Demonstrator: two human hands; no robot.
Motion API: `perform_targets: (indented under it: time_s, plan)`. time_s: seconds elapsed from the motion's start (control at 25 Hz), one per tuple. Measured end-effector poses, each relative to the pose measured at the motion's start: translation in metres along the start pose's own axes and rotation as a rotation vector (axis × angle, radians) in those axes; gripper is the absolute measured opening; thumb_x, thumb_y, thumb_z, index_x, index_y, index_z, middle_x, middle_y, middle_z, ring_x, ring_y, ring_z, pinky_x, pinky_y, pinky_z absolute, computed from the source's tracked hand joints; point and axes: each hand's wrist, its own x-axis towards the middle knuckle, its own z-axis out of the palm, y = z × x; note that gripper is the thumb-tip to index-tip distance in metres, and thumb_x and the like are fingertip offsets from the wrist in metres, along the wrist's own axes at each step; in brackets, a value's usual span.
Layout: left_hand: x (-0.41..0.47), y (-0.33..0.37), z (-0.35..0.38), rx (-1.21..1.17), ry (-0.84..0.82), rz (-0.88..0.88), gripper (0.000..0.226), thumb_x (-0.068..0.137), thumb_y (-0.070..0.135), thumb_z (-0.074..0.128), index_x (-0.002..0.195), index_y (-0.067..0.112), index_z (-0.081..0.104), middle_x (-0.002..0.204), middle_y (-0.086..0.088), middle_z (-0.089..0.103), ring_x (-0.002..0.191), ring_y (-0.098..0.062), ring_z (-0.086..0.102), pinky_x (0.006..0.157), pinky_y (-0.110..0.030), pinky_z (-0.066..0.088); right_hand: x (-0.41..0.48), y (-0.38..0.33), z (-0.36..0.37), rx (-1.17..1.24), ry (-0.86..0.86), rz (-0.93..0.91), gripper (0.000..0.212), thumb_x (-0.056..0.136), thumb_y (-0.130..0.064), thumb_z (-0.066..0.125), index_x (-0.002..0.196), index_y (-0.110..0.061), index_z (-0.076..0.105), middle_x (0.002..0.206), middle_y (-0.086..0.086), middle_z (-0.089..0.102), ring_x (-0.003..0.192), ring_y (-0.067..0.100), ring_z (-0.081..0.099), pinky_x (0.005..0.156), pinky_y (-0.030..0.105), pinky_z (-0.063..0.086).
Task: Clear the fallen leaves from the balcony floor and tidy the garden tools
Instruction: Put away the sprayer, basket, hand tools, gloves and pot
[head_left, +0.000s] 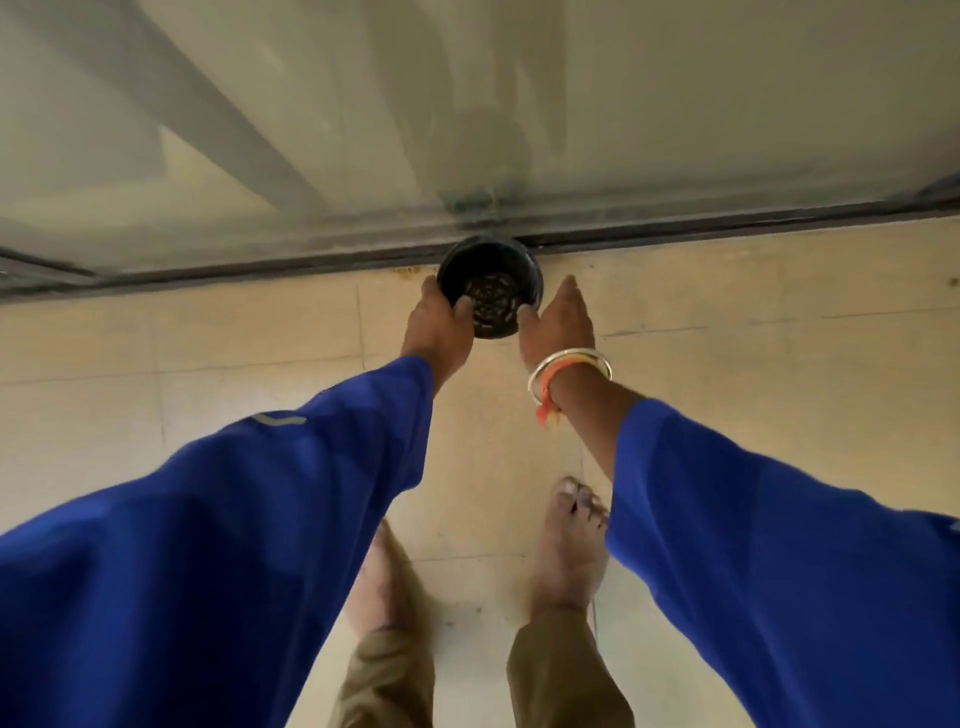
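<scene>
A small black plastic plant pot (490, 288) is held tipped toward me above the floor, its perforated bottom showing inside. My left hand (439, 325) grips its left side, fingers curled over the rim. My right hand (556, 325) touches the pot's right side with the fingers nearly straight and the thumb against the rim. A metal bangle and an orange thread sit on my right wrist. No leaves are visible on the floor near the pot.
Beige floor tiles (727, 395) run up to a dark sliding-door track (675, 234) with a glass panel (519, 104) behind it. My two bare feet (569, 545) stand on the tiles below my arms. A small dark speck (953, 282) lies at the far right.
</scene>
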Motion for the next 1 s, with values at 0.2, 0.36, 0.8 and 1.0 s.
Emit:
perform_targets:
  time_s: [0.2, 0.36, 0.8, 1.0]
  plan:
    - [-0.015, -0.003, 0.003, -0.171, 0.029, -0.018, 0.052, 0.096, 0.0, 0.044, 0.146, 0.014, 0.035, 0.129, -0.008, 0.057, 0.107, -0.011, 0.048, 0.089, -0.026, 0.043, 0.0, 0.002, 0.008, 0.011, 0.019, 0.005, 0.043, 0.098, -0.008, 0.052, 0.14, -0.013, 0.046, 0.115, 0.005, 0.063, 0.1, 0.018, 0.062, 0.065, 0.019, 0.04]
    - [-0.042, -0.009, -0.007, -0.289, 0.044, -0.005, 0.051, 0.096, 0.001, 0.046, 0.145, 0.016, 0.04, 0.126, -0.002, 0.059, 0.109, -0.009, 0.051, 0.09, -0.024, 0.044, -0.024, -0.004, 0.001, -0.007, 0.014, -0.039, 0.044, 0.097, -0.004, 0.053, 0.14, -0.012, 0.048, 0.125, 0.005, 0.062, 0.113, 0.021, 0.061, 0.078, 0.021, 0.041]
    - [-0.153, -0.144, -0.195, -0.574, 0.496, -0.189, 0.05, 0.096, 0.004, 0.048, 0.141, 0.023, 0.048, 0.121, -0.011, 0.061, 0.109, -0.027, 0.062, 0.098, -0.048, 0.051, -0.169, -0.142, 0.128, -0.218, -0.308, -0.407, 0.052, 0.093, -0.006, 0.061, 0.142, -0.015, 0.048, 0.138, 0.01, 0.058, 0.122, 0.03, 0.06, 0.09, 0.049, 0.057]
    - [-0.224, -0.24, -0.289, -0.812, 0.7, -0.317, 0.048, 0.101, 0.01, 0.046, 0.147, 0.025, 0.042, 0.098, -0.009, 0.069, 0.081, -0.025, 0.07, 0.086, -0.04, 0.058, -0.27, -0.215, 0.229, -0.361, -0.463, -0.627, 0.051, 0.092, -0.006, 0.062, 0.141, -0.012, 0.049, 0.139, 0.014, 0.056, 0.121, 0.032, 0.06, 0.091, 0.048, 0.056]
